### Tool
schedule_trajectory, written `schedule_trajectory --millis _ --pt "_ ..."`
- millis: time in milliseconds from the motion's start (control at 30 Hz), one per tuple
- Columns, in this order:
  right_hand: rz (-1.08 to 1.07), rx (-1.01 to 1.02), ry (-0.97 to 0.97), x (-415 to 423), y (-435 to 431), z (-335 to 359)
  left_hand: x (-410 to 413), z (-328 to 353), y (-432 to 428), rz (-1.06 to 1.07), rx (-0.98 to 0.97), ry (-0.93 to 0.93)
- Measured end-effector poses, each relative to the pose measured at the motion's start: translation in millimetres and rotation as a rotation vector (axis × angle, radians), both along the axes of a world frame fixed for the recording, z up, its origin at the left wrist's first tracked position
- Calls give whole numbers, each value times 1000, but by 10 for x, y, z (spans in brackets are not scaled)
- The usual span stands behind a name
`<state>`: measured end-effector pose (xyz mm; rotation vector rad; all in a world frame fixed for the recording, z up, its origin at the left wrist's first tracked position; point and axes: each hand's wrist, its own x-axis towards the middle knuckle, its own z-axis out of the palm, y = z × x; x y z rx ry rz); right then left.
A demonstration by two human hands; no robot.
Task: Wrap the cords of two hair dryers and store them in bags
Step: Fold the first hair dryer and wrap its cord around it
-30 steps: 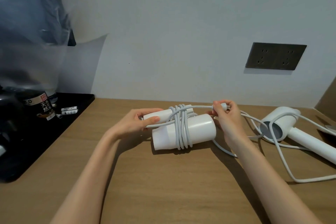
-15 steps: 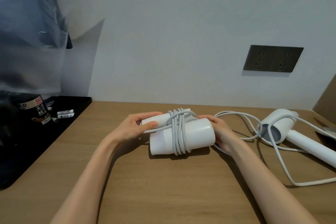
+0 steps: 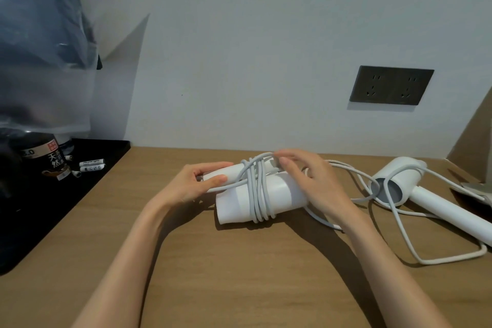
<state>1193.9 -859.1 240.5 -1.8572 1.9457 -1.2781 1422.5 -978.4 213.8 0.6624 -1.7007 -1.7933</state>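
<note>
White plastic dryer (image 3: 282, 192) at mid-bench (image 3: 239, 274): light, smooth, slippery. Cord (image 3: 257, 202) coils springy and may unwind. Left hand (image 3: 191, 186) grips handle (image 3: 235, 170). Right hand (image 3: 314, 184) covers cord end, pinch unclear. Best hold is across coils.

Soft, fairly bright light from above casts diffuse shadows beneath the left hand (image 3: 191, 189) and right hand (image 3: 316, 189) on the bench (image 3: 239, 287). The right fingertips smear slightly. The clear plastic (image 3: 40, 74) at left is blurred and glare-streaked. Straight lines bend near the edges.
</note>
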Motion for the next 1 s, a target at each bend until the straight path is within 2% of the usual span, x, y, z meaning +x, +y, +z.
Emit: schedule_trajectory --millis 100,233,333,400,533,633,733,767,900,1000 --pt "138 123 34 64 -16 -56 -2 11 21 1 -6 10" --pt "159 131 2 34 2 -61 -6 2 8 10 -14 -10" --pt "138 157 128 14 24 -64 -11 -17 -11 24 -20 -22" --pt "105 155 196 -1 32 -78 -25 -11 -3 67 -6 -15" --pt "87 186 201 -71 37 -101 -111 -34 16 240 -16 -15" --pt "106 213 194 -92 40 -147 -186 -35 27 381 -220 -113" --pt "95 211 193 -105 52 -188 -228 36 121 483 -686 -343" --pt "80 206 192 -105 57 -200 -249 60 197 466 -797 -387" --pt "-25 166 208 -53 43 -250 -311 -28 382 249 -1019 -657" --pt "-54 147 256 26 13 -249 -263 -114 291 185 -1100 -627"
